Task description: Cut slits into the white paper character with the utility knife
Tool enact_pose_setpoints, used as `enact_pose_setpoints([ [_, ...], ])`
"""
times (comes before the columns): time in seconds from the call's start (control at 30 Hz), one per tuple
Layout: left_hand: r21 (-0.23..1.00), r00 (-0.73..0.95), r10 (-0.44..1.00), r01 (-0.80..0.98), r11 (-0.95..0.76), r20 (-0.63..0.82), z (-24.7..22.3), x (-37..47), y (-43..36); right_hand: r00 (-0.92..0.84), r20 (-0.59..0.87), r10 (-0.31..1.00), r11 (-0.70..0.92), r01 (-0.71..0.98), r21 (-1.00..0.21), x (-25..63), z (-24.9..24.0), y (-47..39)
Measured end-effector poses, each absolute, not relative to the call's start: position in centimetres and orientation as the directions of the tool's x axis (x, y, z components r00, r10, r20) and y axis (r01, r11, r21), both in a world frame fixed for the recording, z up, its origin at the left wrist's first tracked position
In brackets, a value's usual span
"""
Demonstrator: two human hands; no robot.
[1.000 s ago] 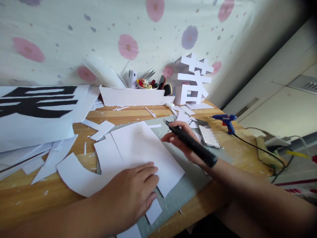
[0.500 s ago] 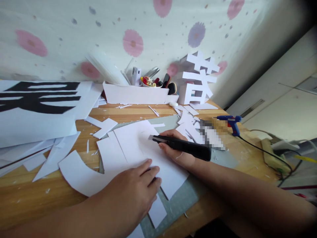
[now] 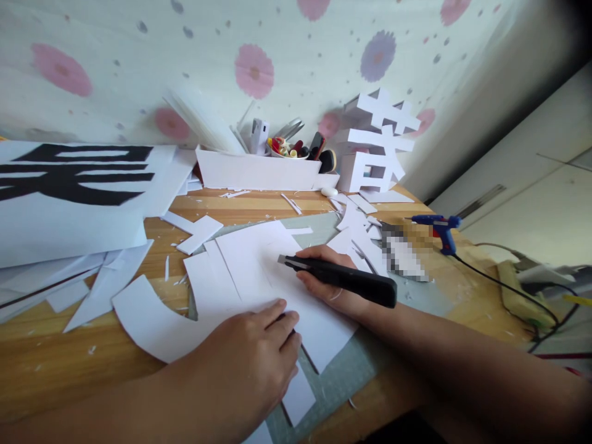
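My right hand [image 3: 330, 277] is closed round a black utility knife [image 3: 351, 280], its short blade pointing left over a white foam board sheet [image 3: 259, 256]. I cannot tell whether the blade tip touches the sheet. My left hand [image 3: 266, 351] lies flat on the lower part of that sheet, fingers stretched out. Slits and cut edges run through the sheet's left side, and a curved arm of white board reaches out to the left. Beneath lies a grey-green cutting mat [image 3: 340, 385], partly covered.
White offcuts [image 3: 201, 234] litter the wooden table [image 3: 41, 361]. A sheet with a black printed character [image 3: 87, 176] lies left. Behind stand a white box [image 3: 254, 172] of tools and a white three-dimensional character [image 3: 377, 145]. A blue glue gun [image 3: 441, 229] with its cord is at right.
The view has shifted slightly, so the scene sits a little further right. Both hands keep nearly the same place on the sheet, and the knife stays in my right hand.
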State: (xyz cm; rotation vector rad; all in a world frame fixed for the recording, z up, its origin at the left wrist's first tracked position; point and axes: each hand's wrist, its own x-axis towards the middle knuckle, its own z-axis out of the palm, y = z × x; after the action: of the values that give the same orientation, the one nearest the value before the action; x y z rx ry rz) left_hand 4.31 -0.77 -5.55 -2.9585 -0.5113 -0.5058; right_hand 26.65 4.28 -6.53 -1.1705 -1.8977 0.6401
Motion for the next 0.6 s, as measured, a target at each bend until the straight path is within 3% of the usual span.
enact_pose_setpoints([
  [0.27,0.045,0.827,0.398,0.415,-0.909,0.398,-6.21,4.16,-0.77,-0.274,0.404,0.873,0.487,0.462,-0.741,26.50,-6.76,4.15],
  [0.6,0.038,0.819,0.374,0.399,-0.916,0.435,-6.26,4.27,-0.49,-0.297,0.378,0.877,0.479,0.460,-0.748,26.96,-6.62,3.74],
])
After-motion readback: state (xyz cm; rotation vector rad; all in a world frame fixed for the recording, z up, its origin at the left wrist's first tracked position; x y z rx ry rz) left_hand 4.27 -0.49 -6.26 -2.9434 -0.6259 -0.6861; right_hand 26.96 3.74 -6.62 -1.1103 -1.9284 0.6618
